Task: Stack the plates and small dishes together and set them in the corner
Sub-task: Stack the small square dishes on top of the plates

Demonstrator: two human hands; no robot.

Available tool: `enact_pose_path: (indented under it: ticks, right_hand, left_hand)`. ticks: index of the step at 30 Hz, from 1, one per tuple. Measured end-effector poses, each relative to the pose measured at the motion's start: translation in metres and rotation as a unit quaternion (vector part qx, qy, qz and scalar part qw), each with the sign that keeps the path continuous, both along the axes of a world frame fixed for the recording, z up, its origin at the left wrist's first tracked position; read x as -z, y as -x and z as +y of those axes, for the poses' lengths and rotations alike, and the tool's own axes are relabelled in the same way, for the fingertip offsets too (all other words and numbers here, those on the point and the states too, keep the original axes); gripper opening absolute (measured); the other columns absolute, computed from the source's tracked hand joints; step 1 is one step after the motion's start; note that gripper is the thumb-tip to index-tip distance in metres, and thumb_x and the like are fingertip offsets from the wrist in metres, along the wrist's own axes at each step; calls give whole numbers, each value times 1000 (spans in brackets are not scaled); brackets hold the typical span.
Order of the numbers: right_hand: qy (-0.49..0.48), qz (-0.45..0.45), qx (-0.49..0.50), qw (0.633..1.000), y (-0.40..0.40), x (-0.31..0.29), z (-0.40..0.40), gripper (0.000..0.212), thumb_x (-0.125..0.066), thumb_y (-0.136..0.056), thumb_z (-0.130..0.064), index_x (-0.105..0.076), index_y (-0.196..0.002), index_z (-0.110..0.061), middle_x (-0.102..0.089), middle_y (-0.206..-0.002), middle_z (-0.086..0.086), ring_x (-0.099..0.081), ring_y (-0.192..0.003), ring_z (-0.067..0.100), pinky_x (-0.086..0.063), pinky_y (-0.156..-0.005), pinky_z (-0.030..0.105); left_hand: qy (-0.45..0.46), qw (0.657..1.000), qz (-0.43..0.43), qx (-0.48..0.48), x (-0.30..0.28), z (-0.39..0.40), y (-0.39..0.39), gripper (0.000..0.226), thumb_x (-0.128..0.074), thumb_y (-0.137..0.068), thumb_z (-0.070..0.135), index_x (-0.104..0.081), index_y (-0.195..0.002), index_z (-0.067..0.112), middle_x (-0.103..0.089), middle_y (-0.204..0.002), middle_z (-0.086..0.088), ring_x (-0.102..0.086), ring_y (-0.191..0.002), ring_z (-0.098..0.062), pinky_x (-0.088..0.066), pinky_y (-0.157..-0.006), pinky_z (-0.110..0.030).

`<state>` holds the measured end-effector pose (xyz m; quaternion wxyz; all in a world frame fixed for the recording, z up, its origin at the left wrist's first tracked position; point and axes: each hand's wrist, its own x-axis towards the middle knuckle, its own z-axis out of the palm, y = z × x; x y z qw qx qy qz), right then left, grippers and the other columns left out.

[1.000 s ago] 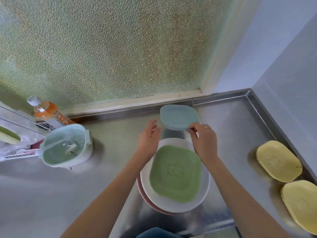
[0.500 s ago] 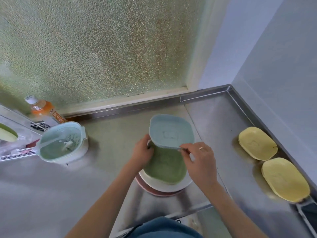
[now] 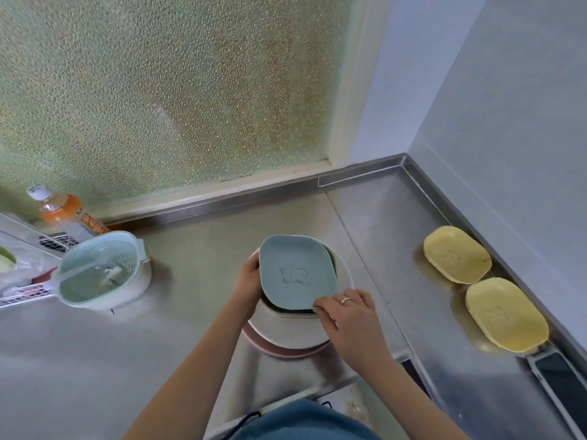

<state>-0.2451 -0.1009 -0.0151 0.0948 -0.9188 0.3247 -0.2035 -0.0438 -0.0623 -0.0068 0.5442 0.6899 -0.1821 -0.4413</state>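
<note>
Blue dish [image 3: 297, 273] sat mid-frame atop green dish [image 3: 332, 262], white plate [image 3: 287, 327], pink plate [image 3: 279, 350]. Left hand [image 3: 249, 279] gripped blue dish's left edge; right hand [image 3: 344, 314] pinched its lower-right corner. Two yellow dishes [image 3: 455, 254] [image 3: 506, 314] lay at right on steel counter [image 3: 374, 223]. Strainer bowl [image 3: 101, 271] and orange bottle [image 3: 68, 214] stood at left.

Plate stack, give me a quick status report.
Left hand and right hand both hold blue dish, atop green dish on white plate. Two yellow dishes unstacked. Corner path unobstructed.
</note>
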Motion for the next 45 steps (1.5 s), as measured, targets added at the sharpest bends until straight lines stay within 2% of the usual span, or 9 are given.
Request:
enact_pose_path:
  ticks: [5,7,10,13,17,23,27,35,45]
  right_hand:
    - [-10,67,-5,998,-8,-5,3,6,-57,-85,-32,-60,-88,-28,-63,-74,-9,-57,-70,12,-49,-74,32]
    - [-50,88,-12,995,-9,-10,4,21,-43,-85,-42,-59,-91,-30,-64,-80,-10,-56,-76,12,-45,-80,34]
    - [-160,13,8,987,-2,-17,-6,36,-37,-83,-45,-61,-105,-30,-59,-81,-18,-54,-78,3,-35,-86,28]
    - [-164,-104,105,975,22,-9,-43,25,-49,-82,-34,-62,-102,-28,-47,-59,-15,-46,-53,-1,-46,-66,30]
    - [-210,-90,292,929,68,14,-115,40,-56,-87,-14,-48,-125,-19,-58,-106,9,-60,-81,29,-48,-74,40]
    - [-305,72,396,864,127,49,-182,70,-51,-90,-9,-14,-149,-13,-22,-154,15,-48,-123,41,-43,-91,46]
    - [-328,151,399,843,135,67,-190,63,-46,-92,-20,-18,-148,-14,-39,-143,19,-44,-125,42,-39,-98,48]
    - [-246,125,391,878,123,65,-165,27,-43,-91,-14,-59,-112,-20,-63,-110,12,-60,-94,35,-48,-70,37]
    - [-8,-232,200,952,19,-22,-57,13,-56,-84,-14,-68,-80,-14,-67,-81,0,-54,-74,17,-37,-58,23]
  left_hand:
    - [2,994,84,-64,-7,0,-4,40,-39,-98,37,-64,-80,12,-65,-83,-11,-62,-79,-26,-49,-78,-39]
    - [15,997,78,-24,-9,-1,-6,42,-40,-95,46,-67,-95,13,-68,-95,-11,-64,-88,-26,-49,-84,-41]
    - [-17,997,-64,31,-6,-5,0,36,-53,-88,25,-59,-124,20,-65,-115,-4,-61,-105,-25,-49,-93,-41]
    - [-58,985,-160,34,1,-6,4,45,-45,-87,2,-52,-129,18,-59,-114,0,-54,-104,-21,-42,-89,-32]
    - [-96,974,-202,19,12,-4,4,39,-46,-90,3,-51,-127,14,-56,-109,-1,-52,-101,-24,-37,-84,-30]
    - [-102,967,-231,30,17,-11,2,39,-47,-91,2,-49,-130,8,-56,-112,-7,-48,-97,-23,-34,-83,-30]
    - [-114,966,-232,33,18,-13,3,38,-48,-91,3,-49,-129,9,-58,-114,-11,-49,-97,-25,-35,-82,-32]
    - [-116,968,-222,33,15,-19,5,36,-46,-91,3,-51,-126,12,-55,-106,-4,-50,-98,-26,-35,-83,-32]
    - [-91,987,-135,1,14,-17,5,24,-43,-97,19,-57,-116,20,-61,-113,-4,-56,-108,-29,-44,-90,-38]
